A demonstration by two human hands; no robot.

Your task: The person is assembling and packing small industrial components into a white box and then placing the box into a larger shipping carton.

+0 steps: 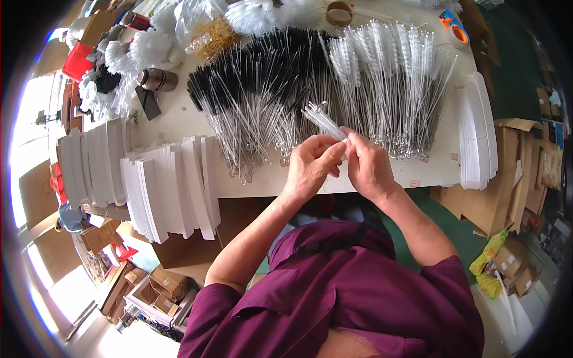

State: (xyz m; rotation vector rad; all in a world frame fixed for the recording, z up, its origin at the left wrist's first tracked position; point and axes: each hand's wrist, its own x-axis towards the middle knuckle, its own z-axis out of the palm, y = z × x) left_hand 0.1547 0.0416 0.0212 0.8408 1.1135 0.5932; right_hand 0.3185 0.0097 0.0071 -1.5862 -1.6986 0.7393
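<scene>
A small bunch of white-bristled tube brushes (322,121) sticks up and to the left from between my fingertips, above the table's front part. My left hand (311,167) pinches it from the left, its thumb and fingers bent together. From the other side my right hand (369,167) grips the same bunch, its fingers closed beside the left thumb. The lower ends of these brushes are hidden by my hands. Behind them lies a wide heap of black-bristled brushes (239,77), handles toward me. To its right spreads a heap of white-bristled brushes (394,65), loops facing me.
Folded white cartons (167,185) stand in rows at the table's left front, with another stack (477,131) at the right edge. Farther back are a thermos (156,79), a dark flat object (147,102), yellow rubber bands (212,37), a tape roll (339,13) and an orange-and-blue tape dispenser (455,28).
</scene>
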